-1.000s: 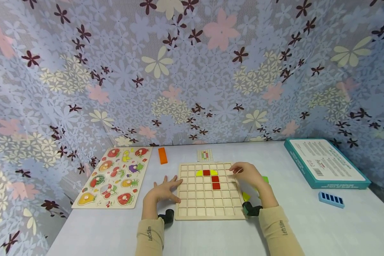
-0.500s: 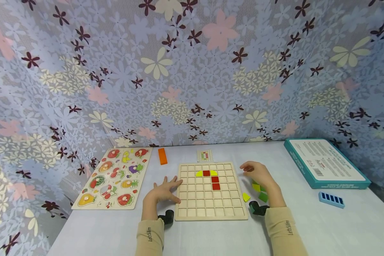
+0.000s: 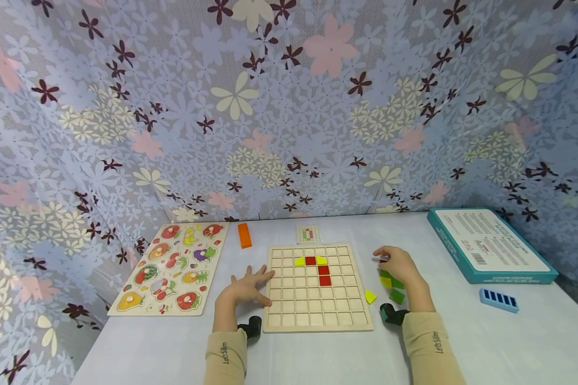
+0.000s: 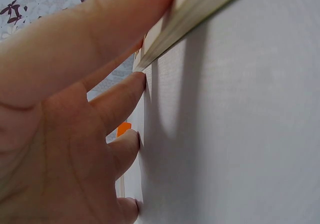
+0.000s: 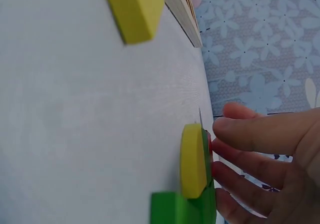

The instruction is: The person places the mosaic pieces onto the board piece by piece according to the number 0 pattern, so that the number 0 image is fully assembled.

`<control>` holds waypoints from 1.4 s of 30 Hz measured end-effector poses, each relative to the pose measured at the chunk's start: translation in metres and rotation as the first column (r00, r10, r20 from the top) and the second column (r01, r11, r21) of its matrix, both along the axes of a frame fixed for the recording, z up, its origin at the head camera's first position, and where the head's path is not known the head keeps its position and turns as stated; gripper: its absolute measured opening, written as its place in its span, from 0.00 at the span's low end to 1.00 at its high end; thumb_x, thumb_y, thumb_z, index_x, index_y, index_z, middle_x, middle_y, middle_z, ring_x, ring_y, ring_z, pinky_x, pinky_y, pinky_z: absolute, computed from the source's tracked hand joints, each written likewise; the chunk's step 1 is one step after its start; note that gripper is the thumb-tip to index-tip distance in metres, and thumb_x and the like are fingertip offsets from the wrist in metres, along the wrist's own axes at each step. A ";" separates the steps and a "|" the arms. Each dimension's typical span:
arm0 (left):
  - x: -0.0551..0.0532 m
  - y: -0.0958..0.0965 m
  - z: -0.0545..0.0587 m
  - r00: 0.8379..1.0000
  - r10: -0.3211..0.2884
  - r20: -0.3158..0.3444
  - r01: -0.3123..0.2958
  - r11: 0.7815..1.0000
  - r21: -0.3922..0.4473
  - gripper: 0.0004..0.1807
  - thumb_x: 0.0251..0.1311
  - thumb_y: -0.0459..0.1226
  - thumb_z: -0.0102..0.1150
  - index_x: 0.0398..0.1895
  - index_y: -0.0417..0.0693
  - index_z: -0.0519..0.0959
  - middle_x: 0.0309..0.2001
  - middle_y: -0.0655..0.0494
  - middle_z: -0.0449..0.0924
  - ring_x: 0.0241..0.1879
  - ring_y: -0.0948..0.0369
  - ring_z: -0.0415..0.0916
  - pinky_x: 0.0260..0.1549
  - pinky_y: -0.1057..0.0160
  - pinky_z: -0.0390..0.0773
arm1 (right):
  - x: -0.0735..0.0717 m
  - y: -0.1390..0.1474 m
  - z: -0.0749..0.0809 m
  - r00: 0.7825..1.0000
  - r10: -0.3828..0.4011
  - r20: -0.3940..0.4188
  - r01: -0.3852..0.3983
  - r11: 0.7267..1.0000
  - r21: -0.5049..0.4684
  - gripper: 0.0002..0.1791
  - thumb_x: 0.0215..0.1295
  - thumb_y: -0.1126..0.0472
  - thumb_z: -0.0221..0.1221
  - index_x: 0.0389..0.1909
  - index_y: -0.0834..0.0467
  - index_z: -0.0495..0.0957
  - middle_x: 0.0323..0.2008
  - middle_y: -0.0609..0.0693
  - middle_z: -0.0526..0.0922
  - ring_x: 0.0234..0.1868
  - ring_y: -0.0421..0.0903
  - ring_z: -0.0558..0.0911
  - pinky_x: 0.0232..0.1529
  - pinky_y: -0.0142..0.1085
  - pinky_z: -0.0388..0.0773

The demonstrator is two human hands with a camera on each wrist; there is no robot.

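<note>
A wooden grid board [image 3: 313, 319] lies in the middle of the table in the head view. Red squares [image 3: 324, 270] and two yellow rounded pieces [image 3: 300, 261] sit in its upper cells. My left hand [image 3: 244, 286] is spread at the board's left side, thumb and forefinger at its edge. To the right of the board, my right hand [image 3: 401, 266] hovers over a small cluster of green blocks [image 3: 397, 296] and a yellow block [image 3: 386, 282]. In the right wrist view its loosely bent fingertips [image 5: 223, 126] are right by this cluster, where a red edge [image 5: 209, 141] shows.
A yellow rounded block [image 3: 370, 296] lies near the board's right edge. Behind the board is a pattern card [image 3: 308, 233], with an orange block [image 3: 244, 235] to its left. A fruit puzzle board [image 3: 209, 278] lies left; a teal box [image 3: 491, 246] and blue slotted piece [image 3: 498, 300] lie right.
My right hand has moved right, off the board's upper right edge, and down over the loose blocks. The left hand has stayed at the board's left edge.
</note>
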State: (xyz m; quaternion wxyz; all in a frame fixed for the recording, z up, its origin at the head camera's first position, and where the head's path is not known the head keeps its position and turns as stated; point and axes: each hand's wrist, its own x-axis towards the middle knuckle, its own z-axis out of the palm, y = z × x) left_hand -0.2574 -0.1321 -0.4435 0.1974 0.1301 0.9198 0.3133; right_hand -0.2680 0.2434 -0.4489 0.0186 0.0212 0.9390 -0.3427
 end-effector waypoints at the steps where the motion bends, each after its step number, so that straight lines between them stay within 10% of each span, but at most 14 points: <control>1: 0.000 0.000 0.000 1.000 0.000 -0.001 0.000 1.000 0.000 0.44 0.39 0.37 0.72 0.66 0.51 0.65 0.71 0.50 0.51 0.71 0.42 0.32 0.58 0.31 0.22 | 0.000 0.001 -0.001 1.000 -0.002 -0.001 0.002 1.000 0.009 0.15 0.57 0.71 0.56 0.47 0.66 0.76 0.49 0.67 0.76 0.50 0.62 0.73 0.52 0.54 0.71; 42: -0.002 -0.001 -0.003 1.000 0.006 0.005 -0.006 1.000 -0.003 0.44 0.39 0.38 0.72 0.66 0.53 0.65 0.71 0.51 0.51 0.71 0.43 0.31 0.59 0.33 0.22 | -0.002 -0.006 -0.001 1.000 -0.010 0.017 0.012 0.997 -0.077 0.23 0.50 0.74 0.61 0.50 0.64 0.75 0.44 0.63 0.75 0.42 0.57 0.75 0.42 0.46 0.77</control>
